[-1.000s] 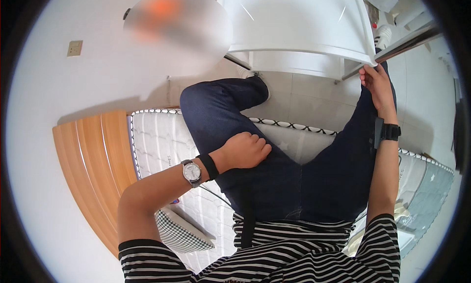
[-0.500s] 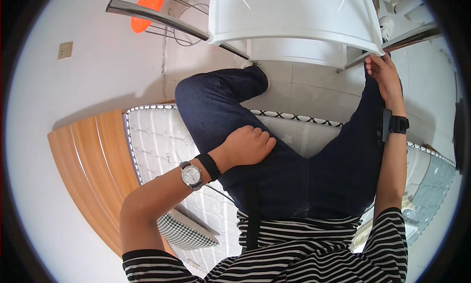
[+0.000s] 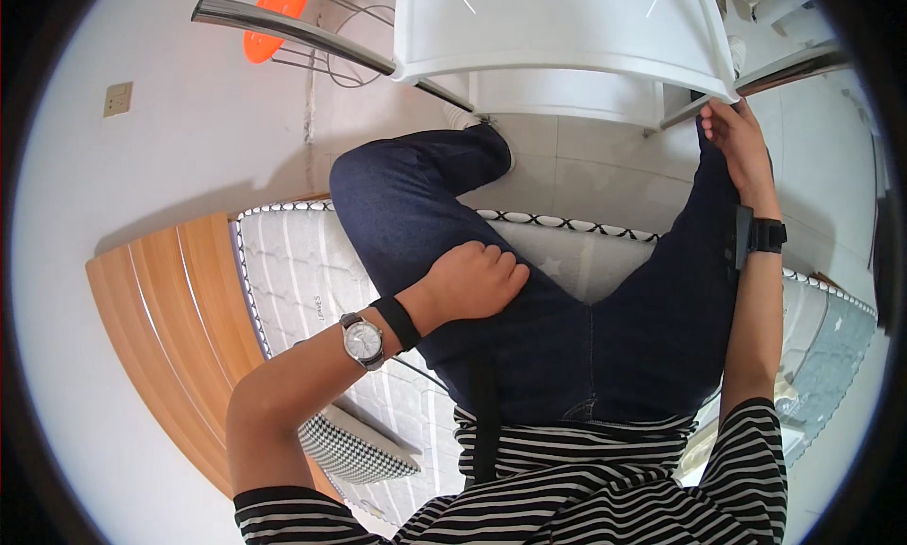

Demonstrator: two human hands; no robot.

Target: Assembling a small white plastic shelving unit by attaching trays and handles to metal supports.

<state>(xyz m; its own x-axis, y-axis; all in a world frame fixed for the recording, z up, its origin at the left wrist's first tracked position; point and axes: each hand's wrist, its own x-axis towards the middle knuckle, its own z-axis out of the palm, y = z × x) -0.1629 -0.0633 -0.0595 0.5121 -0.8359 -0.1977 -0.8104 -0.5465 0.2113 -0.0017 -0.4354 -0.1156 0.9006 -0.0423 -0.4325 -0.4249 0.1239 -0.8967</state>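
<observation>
Looking down from the head view, we see a person seated on a bed, legs in dark blue jeans (image 3: 567, 337) stretched toward a white bench (image 3: 557, 35) at the top of the picture. The bench's long axis runs left to right across the top, and its near edge faces the person.

The right hand (image 3: 737, 148) reaches forward and up to the bench's right-hand near corner. Its fingertips touch the underside of that corner, so the bench lies directly above and ahead of this grip. The fingers are curled against the edge, but we cannot tell whether they close around it. A black band (image 3: 761, 235) circles the right wrist.

The left hand (image 3: 477, 282) rests on the left thigh, fingers folded into a loose fist with nothing inside. It is well apart from the bench, which lies far ahead of it. A silver watch (image 3: 363, 341) and a black strap (image 3: 397, 322) sit side by side on the left wrist.

The person wears a black-and-white striped shirt (image 3: 586, 479). Beneath the legs lies a white quilted mattress (image 3: 293, 281) with a wooden bed frame (image 3: 161, 309) at its left side. A checked cushion (image 3: 354, 446) lies near the left elbow. An orange seat (image 3: 274, 16) on a metal frame stands at the upper left, beside the bench.
</observation>
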